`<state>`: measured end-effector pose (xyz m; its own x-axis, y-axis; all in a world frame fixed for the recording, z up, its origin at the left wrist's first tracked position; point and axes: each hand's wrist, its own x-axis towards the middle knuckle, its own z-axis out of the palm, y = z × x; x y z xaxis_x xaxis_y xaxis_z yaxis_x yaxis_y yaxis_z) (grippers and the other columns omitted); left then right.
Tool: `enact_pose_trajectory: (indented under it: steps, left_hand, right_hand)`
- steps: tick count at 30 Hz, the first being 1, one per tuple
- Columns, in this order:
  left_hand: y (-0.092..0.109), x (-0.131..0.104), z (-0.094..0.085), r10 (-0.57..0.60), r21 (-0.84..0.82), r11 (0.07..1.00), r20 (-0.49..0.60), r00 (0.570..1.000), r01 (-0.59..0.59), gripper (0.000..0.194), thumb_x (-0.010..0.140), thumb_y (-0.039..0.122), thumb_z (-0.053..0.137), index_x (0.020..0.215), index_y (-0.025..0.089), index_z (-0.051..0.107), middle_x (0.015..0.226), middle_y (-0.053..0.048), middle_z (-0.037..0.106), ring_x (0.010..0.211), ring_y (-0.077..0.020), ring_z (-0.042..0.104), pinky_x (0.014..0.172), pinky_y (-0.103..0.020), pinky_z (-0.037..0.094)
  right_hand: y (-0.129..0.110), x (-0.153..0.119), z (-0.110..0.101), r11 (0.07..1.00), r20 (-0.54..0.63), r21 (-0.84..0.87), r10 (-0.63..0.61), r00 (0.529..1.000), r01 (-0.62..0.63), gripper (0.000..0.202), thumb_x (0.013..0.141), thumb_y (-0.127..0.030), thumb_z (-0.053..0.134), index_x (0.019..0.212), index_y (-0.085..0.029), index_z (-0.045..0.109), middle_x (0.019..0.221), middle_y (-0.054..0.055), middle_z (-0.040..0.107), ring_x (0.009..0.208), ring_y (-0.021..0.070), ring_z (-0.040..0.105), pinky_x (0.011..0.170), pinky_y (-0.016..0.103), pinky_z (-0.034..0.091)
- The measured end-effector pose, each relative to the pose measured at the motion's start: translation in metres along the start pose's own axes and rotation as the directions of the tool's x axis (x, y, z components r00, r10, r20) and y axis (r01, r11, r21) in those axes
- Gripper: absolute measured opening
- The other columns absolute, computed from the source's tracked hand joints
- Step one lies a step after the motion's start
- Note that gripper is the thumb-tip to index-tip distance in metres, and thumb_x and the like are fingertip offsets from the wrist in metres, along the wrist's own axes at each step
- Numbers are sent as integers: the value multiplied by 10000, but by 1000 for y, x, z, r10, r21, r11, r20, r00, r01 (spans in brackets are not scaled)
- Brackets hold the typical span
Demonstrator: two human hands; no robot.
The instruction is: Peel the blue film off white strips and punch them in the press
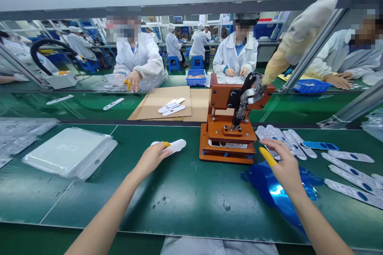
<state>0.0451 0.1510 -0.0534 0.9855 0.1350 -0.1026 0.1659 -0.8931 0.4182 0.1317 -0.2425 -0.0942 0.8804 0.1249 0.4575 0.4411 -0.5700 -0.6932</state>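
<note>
My left hand (152,159), a yellow cover on one finger, is closed on a white elongated panel (178,146) left of the orange press (229,127). Another white panel (230,144) lies inside the press, beneath its upper plate. To the right of the press, my right hand (279,161) is spread above the crumpled blue film (266,185), also with a yellow-covered finger. Near its fingertips lie several printed white panels (295,143). The press's lever, with a cloth-wrapped handle (305,28), slants up to the right.
Several white panels (172,106) rest on cardboard (152,99) behind. A plastic-wrapped stack (68,151) lies at left. More printed panels (353,171) and a blue strip (321,145) lie at right. People in white coats sit across the line, near blue baskets (196,77).
</note>
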Motion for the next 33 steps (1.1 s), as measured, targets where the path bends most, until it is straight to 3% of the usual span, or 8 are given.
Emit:
enact_pose_trajectory:
  steps: [4, 7, 11, 15, 18, 22, 26, 33]
  left_hand:
    - [50, -23, -3, 52, -407, 912, 216, 975, 42, 403, 872, 519, 377, 886, 178, 589, 708, 8, 583, 394, -102, 486, 389, -231, 345]
    - [95, -23, 12, 239, -523, 852, 346, 907, -24, 381, 873, 492, 414, 707, 174, 542, 598, 40, 522, 337, -68, 433, 347, -209, 281]
    - [125, -12, 34, 334, -578, 814, 374, 865, -64, 408, 872, 501, 429, 645, 172, 511, 530, 59, 468, 317, -62, 419, 348, -204, 281]
    - [120, -1, 38, 291, -597, 800, 285, 913, -69, 433, 878, 525, 408, 658, 173, 526, 496, 59, 460, 342, -81, 441, 374, -210, 308]
    - [105, 8, 42, 112, -574, 812, -24, 993, -105, 408, 914, 464, 375, 712, 167, 568, 573, 25, 544, 463, -109, 529, 508, -237, 419]
    - [89, 20, 61, 114, -505, 810, -363, 925, -298, 276, 907, 293, 452, 1137, 197, 569, 1016, -59, 649, 908, -185, 604, 742, -292, 477]
    - [85, 25, 83, 248, -460, 782, -388, 888, -419, 357, 901, 262, 485, 1257, 236, 488, 1227, -80, 557, 1052, -213, 539, 789, -318, 490]
    - [87, 24, 93, 238, -495, 753, -409, 881, -433, 358, 925, 281, 455, 1280, 238, 455, 1229, -89, 523, 1052, -211, 528, 799, -325, 499]
  right_hand:
    - [-34, -32, 4, 988, 148, 147, -61, 987, 39, 412, 838, -413, 585, 1218, -261, 538, 1010, 50, 617, 857, 189, 590, 752, 319, 515]
    - [-57, -44, 16, 969, 381, 245, -136, 914, 42, 508, 814, -468, 613, 1269, -276, 490, 1043, 52, 626, 849, 197, 600, 734, 325, 525]
    - [-61, -46, 17, 979, 429, 205, -99, 898, 10, 352, 835, -474, 587, 1116, -262, 575, 1082, 73, 626, 941, 241, 600, 748, 347, 517]
    - [-40, -40, 5, 987, 347, 157, -84, 934, 31, 341, 832, -480, 593, 1108, -280, 583, 1106, 58, 608, 1031, 252, 570, 825, 353, 488]
    - [-15, -27, 1, 994, 239, 100, -71, 968, 49, 338, 820, -505, 594, 1076, -285, 606, 1110, 58, 577, 1074, 257, 532, 903, 376, 444]
    - [11, 0, 11, 997, 160, 70, -48, 986, 37, 393, 799, -565, 577, 1023, -244, 613, 1122, 80, 570, 1096, 271, 523, 966, 415, 400]
    - [14, 20, 25, 995, 189, 61, -86, 978, 75, 450, 798, -590, 545, 1036, -214, 617, 1143, 106, 573, 1095, 279, 533, 930, 409, 429]
    - [10, 28, 31, 995, 243, 64, -87, 966, 73, 467, 783, -557, 579, 1123, -238, 605, 1126, 87, 580, 1138, 283, 506, 949, 403, 424]
